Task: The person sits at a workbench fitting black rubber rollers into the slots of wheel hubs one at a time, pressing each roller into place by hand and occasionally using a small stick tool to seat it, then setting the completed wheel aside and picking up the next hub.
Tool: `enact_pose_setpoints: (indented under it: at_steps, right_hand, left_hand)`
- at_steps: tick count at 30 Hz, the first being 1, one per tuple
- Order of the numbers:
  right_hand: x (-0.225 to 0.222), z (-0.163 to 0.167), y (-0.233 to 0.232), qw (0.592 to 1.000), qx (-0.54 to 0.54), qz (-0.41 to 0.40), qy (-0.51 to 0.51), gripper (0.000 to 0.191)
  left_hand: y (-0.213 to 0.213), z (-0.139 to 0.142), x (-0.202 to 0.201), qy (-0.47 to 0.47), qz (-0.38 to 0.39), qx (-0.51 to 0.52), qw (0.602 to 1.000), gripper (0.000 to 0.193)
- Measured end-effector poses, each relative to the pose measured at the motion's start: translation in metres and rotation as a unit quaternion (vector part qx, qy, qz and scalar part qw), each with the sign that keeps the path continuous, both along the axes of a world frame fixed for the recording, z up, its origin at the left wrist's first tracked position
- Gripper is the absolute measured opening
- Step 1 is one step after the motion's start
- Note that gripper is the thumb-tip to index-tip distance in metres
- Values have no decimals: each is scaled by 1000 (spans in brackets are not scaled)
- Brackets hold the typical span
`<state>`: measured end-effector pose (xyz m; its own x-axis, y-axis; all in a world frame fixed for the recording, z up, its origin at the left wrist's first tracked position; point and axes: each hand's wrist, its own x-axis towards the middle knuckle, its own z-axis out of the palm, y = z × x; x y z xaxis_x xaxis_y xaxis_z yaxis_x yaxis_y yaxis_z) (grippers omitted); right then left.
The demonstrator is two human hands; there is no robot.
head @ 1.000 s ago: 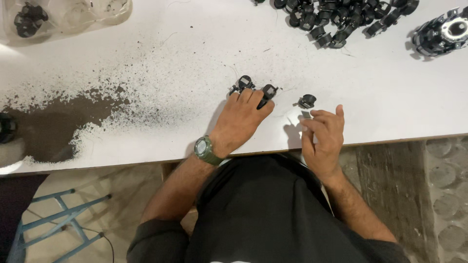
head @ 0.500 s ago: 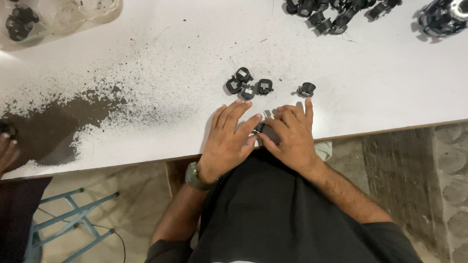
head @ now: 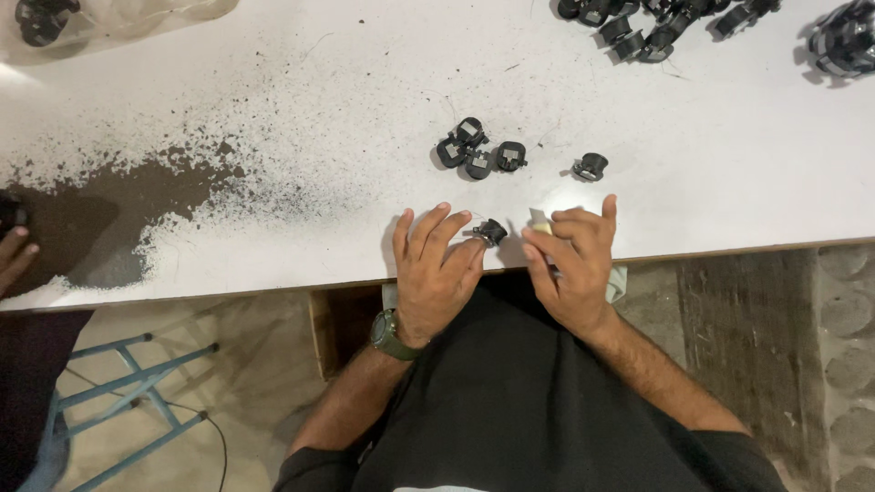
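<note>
I saw the black part (head: 491,231) pinched at my left hand's (head: 436,270) fingertips, right hand (head: 570,264) curled beside it around a pale piece (head: 540,221).

My hands, left (head: 436,271) and right (head: 570,269), rest at the near edge of the white tabletop (head: 729,146), a small black plastic clip (head: 492,231) between them. Ahead, a cluster of three black plastic clips (head: 478,153) and a lone black clip (head: 591,167) stand in the way, with a bare lane between the two. To my left, open surface runs to the dark powder spill (head: 100,223). A heap of black clips (head: 656,23) lines the far edge.
</note>
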<state>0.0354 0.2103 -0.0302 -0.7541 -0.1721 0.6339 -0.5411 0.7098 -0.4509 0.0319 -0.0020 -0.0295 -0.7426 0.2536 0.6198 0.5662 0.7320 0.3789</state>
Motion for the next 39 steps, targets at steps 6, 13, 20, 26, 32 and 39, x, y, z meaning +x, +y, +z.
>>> enact_pose_setpoints:
  at_steps: [6,13,20,26,32,39]
  right_hand:
    - [10,-9,-6,994,-16,104,-21,33]
    - [-2,-2,-17,995,12,98,-29,35]
    - [-4,0,-17,993,-13,107,-39,37]
    - [-4,-1,-15,993,-19,109,-47,37]
    - [-2,-11,-14,995,-12,97,-18,35]
    - [1,-17,-12,990,-6,139,5,37]
  left_hand:
    - [2,0,1,-16,5,27,1000,20]
    - [-1,3,0,-34,-17,33,999,21]
    - [2,5,-2,-6,-38,-15,999,13]
    - [6,5,-4,-25,-11,23,999,13]
    - [5,5,-6,-82,0,15,997,13]
    - [4,4,-6,-92,-5,27,995,10]
